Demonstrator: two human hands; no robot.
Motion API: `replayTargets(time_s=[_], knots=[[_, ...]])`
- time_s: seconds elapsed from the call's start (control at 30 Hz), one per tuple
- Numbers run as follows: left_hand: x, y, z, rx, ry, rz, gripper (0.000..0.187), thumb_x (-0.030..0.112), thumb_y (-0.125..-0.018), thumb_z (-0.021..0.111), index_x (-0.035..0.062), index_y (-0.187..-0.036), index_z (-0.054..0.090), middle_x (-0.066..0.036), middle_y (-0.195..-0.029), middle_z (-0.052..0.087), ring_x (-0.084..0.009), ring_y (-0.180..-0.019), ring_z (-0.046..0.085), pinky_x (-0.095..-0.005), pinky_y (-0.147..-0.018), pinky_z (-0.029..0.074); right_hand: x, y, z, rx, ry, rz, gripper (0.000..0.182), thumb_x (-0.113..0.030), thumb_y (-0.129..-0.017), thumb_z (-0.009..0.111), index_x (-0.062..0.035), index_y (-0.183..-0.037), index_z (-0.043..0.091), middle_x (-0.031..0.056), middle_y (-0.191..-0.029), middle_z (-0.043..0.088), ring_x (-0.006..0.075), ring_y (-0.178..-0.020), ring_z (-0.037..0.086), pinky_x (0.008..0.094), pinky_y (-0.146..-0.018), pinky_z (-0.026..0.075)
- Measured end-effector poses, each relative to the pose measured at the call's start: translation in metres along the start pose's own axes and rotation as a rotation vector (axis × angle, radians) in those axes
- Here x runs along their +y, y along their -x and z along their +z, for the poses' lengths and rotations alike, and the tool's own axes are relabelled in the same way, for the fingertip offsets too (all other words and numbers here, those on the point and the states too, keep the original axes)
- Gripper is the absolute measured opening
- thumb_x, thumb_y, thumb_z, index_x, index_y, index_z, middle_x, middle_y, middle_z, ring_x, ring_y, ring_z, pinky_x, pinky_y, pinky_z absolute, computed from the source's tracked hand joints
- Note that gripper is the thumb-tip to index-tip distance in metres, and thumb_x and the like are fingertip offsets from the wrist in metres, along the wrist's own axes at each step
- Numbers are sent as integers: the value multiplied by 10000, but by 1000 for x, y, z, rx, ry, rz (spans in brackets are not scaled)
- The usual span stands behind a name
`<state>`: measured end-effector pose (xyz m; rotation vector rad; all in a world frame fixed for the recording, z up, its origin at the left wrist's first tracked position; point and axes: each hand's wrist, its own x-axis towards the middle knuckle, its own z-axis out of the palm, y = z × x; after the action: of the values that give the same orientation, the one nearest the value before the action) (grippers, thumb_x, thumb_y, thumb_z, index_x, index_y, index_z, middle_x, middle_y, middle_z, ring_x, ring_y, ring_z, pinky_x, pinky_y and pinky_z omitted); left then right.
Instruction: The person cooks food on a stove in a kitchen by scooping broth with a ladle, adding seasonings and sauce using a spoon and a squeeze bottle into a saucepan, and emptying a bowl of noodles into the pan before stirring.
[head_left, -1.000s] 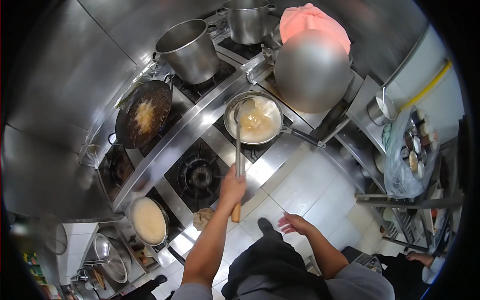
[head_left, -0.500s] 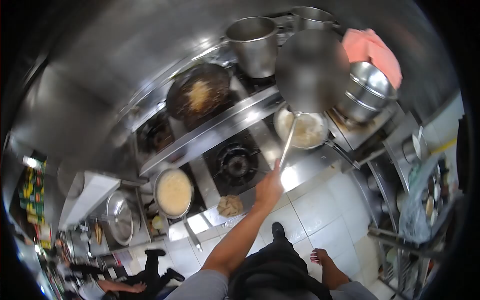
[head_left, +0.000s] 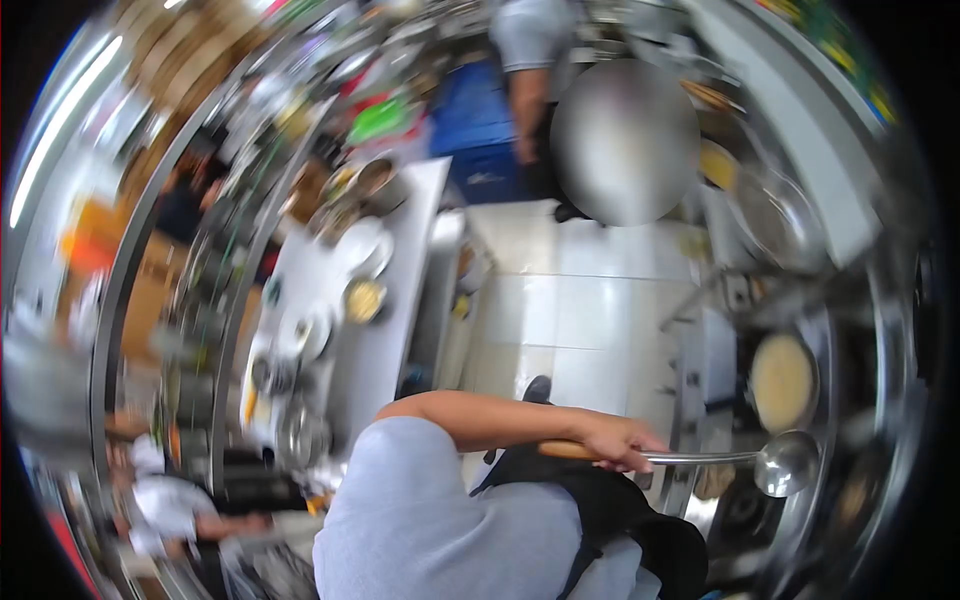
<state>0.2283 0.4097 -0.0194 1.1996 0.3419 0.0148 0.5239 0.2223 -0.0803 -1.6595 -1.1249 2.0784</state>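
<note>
My left hand (head_left: 618,440) is closed round the handle of a ladle (head_left: 785,465), whose wooden end sticks out behind the fist. The ladle lies nearly level across the view, its metal bowl to the right, over the stove. Close beside the bowl, a pan (head_left: 785,380) holds a pale, creamy liquid. A crumpled brown cloth (head_left: 714,475) lies on the stove's front edge, partly behind the ladle's shaft. My right hand is out of view.
A white worktable (head_left: 365,345) with plates and bowls stands at left, beside a metal shelf rack (head_left: 225,330). A person (head_left: 535,75) stands ahead near a blue bin (head_left: 480,130). Another person (head_left: 175,510) is at lower left. A round blurred patch hides part of the upper view.
The view has swung left, from the stove to the aisle and worktable. My left hand has lifted the ladle away from the right-hand frying pan. My right hand has left the view.
</note>
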Motion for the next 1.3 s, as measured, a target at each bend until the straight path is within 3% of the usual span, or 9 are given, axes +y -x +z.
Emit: replayTargets(time_s=[0.17, 0.37, 0.53, 0.63, 0.73, 1.0, 1.17, 1.23, 1.3], knots=[[-74, 159, 41, 579, 187, 69, 547, 185, -1001, 511, 197, -1514, 322, 5, -647, 454, -56, -469, 442, -219, -426, 409, -179, -36, 25, -431, 468, -101, 243, -202, -925, 591, -22, -1086, 616, 51, -995, 643, 161, -897, 615, 325, -788, 517], [-208, 236, 113, 1133, 558, 129, 552, 197, -1002, 533, 203, -1513, 324, 34, -657, 449, -34, -481, 427, -200, -419, 399, -300, -198, 220, -714, 523, -441, 203, -207, -960, 555, -15, -955, 621, 44, -889, 644, 126, -816, 600, 288, -733, 494], [-267, 272, 155, 1311, 723, 177, 515, 193, -1006, 528, 201, -1494, 365, 36, -667, 456, -30, -502, 420, -201, -419, 362, -326, -377, 464, -759, 280, -148, 418, -337, -935, 607, -42, -1214, 507, 97, -1070, 588, 255, -924, 632, 397, -814, 537], [-253, 306, 175, 1352, 836, 183, 514, 190, -1003, 535, 189, -1490, 371, 39, -664, 454, -35, -501, 410, -206, -437, 354, -308, -457, 575, -450, 39, 187, 382, -232, -927, 590, -24, -1227, 475, 127, -1075, 587, 303, -951, 636, 453, -853, 546], [-275, 326, 177, 1408, 906, 164, 531, 172, -994, 538, 202, -1495, 362, 21, -648, 450, -49, -479, 419, -209, -425, 381, -268, -492, 608, -412, -147, -60, 340, -111, -890, 584, -20, -1194, 462, 119, -1042, 587, 306, -913, 649, 464, -821, 568], [-278, 366, 58, 1179, 689, 12, 72, 154, -969, 572, 87, -987, 550, -8, -640, 521, -75, -452, 460, -223, -381, 360, -266, -372, 437, -407, -439, -86, 311, 7, -756, 656, -84, -1007, 497, 44, -854, 542, 212, -779, 630, 416, -665, 577], [-177, 288, -99, 782, 89, -148, 263, 176, -933, 542, 36, -710, 544, -25, -533, 488, -115, -393, 472, -273, -373, 389, -217, -227, 210, -92, -299, -451, 159, -77, -778, 660, -71, -867, 529, 26, -837, 546, 135, -738, 606, 345, -601, 575], [-113, 216, -143, 644, -65, -120, 113, 111, -936, 513, 37, -940, 598, -7, -552, 489, -100, -408, 475, -249, -379, 385, -187, -149, 136, 162, -212, -530, 150, -102, -796, 659, -62, -906, 565, 21, -854, 557, 121, -753, 601, 323, -598, 574], [-41, 135, -150, 503, -308, -116, 346, 123, -975, 504, 46, -1313, 512, 34, -560, 456, -65, -443, 444, -232, -389, 372, -131, -73, 85, 429, -135, -476, 174, -95, -801, 666, -26, -935, 579, 32, -890, 567, 123, -756, 619, 307, -605, 586]])
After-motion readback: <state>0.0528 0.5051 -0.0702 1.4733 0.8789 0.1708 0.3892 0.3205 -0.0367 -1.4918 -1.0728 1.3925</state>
